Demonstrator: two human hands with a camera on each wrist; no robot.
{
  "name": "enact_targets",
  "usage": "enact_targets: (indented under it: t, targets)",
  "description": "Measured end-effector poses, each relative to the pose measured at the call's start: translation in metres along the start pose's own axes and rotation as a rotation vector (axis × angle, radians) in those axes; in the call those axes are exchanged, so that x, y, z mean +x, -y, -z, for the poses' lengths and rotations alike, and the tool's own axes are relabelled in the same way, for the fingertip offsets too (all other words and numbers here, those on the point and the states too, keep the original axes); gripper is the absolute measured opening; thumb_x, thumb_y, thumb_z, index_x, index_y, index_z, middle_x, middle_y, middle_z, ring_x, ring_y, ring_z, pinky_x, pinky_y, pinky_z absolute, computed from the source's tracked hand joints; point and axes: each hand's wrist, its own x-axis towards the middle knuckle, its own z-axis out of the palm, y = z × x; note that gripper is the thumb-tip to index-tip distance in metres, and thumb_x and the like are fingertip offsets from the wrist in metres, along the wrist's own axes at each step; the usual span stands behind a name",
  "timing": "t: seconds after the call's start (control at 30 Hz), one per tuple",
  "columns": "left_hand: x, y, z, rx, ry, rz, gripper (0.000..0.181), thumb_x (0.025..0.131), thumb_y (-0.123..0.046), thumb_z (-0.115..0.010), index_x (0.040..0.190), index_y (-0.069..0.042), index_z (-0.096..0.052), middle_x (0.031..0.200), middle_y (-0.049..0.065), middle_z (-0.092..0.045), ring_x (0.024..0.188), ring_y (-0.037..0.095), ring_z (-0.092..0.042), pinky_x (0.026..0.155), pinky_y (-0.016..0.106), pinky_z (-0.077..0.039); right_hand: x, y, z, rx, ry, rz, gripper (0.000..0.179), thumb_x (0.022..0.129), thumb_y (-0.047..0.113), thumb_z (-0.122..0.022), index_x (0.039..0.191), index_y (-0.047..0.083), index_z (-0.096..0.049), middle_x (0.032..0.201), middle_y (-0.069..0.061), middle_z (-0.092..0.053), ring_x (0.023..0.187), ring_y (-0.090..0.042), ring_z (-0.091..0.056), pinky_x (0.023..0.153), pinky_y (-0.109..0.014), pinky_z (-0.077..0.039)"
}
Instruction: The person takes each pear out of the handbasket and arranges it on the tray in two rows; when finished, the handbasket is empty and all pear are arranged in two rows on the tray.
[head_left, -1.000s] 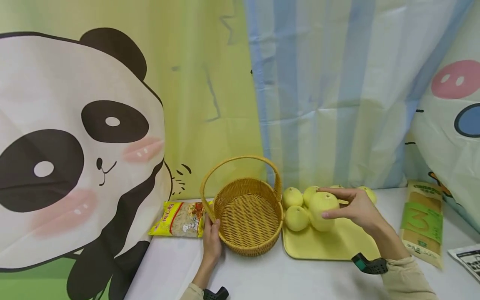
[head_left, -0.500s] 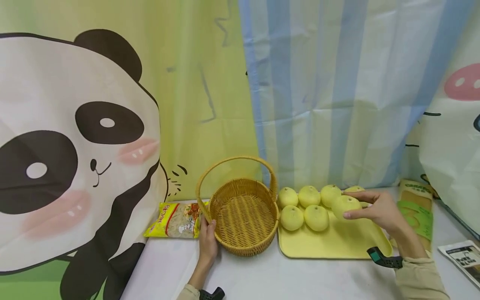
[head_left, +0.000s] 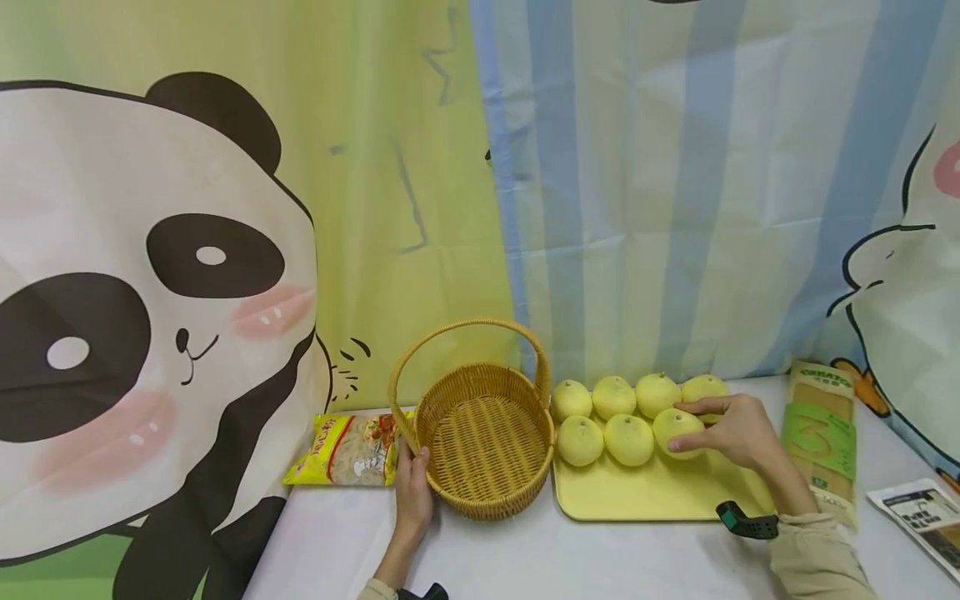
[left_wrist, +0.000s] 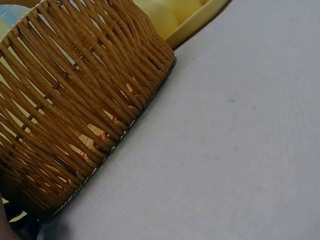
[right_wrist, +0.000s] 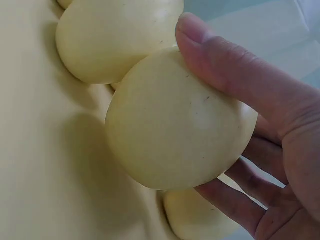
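In the head view my left hand (head_left: 414,487) holds the left side of an empty wicker basket (head_left: 483,442), its thumb near the handle's foot. The basket's woven side (left_wrist: 85,95) fills part of the left wrist view. With thumb and fingers my right hand (head_left: 738,433) grips a round pale-yellow pear (head_left: 678,432) at the right end of the front row on a yellow tray (head_left: 637,497). In the right wrist view the thumb lies over the held pear (right_wrist: 175,125), with fingers beneath. Several like pears (head_left: 628,439) stand in two rows on the tray.
A yellow snack bag (head_left: 348,450) lies left of the basket. Right of the tray are a brown-and-green packet (head_left: 821,442) and a black-and-white packet (head_left: 918,521). Printed curtains (head_left: 645,208) hang behind the white table (head_left: 525,562).
My right hand has carried the pear rightward, away from the left pears, and lowered it to the front row's end. The left hand stays at the basket. The head view has shifted slightly.
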Motion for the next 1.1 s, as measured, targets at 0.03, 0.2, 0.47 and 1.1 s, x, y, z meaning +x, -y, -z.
enact_targets:
  t: [0.03,0.2,0.47,1.1]
  targets:
    - [0.0,0.0,0.0,-0.001,0.0,0.0,0.054,0.112,-0.022,-0.04,0.166,-0.015,-0.034,0.158,0.018,-0.052,0.144,0.034,-0.05,0.11,0.014,-0.036,0.0,-0.001,-0.001,0.001,-0.002,-0.002,0.072,0.061,0.05,-0.102,0.117,0.008,-0.082,0.12,-0.021,-0.078,0.117,-0.047,-0.066,0.078,-0.025,-0.049]
    - [0.0,0.002,-0.002,0.006,-0.004,-0.008,0.055,0.112,-0.022,-0.04,0.166,-0.015,-0.033,0.158,0.017,-0.052,0.144,0.034,-0.051,0.111,0.015,-0.036,0.0,-0.007,-0.007,0.031,-0.002,-0.017,0.069,0.063,0.045,-0.102,0.117,0.006,-0.082,0.114,-0.018,-0.08,0.105,-0.037,-0.071,0.072,-0.022,-0.052]
    - [0.002,0.003,0.0,0.018,-0.016,-0.001,0.054,0.113,-0.024,-0.04,0.165,-0.016,-0.035,0.153,0.017,-0.056,0.137,0.035,-0.056,0.109,0.023,-0.042,0.003,-0.01,-0.009,0.0,0.019,0.05,0.068,0.066,0.044,-0.101,0.119,0.008,-0.081,0.119,-0.018,-0.079,0.121,-0.046,-0.065,0.088,-0.035,-0.053]
    - [0.013,-0.028,0.035,0.004,-0.21,-0.229,0.062,0.107,-0.026,-0.035,0.167,-0.012,-0.029,0.172,0.017,-0.031,0.157,0.044,-0.028,0.126,0.031,-0.027,-0.012,0.017,0.061,-0.233,-0.165,0.114,0.082,0.089,0.04,-0.086,0.151,-0.002,-0.054,0.144,-0.042,-0.054,0.123,-0.066,-0.052,0.095,-0.077,-0.045]
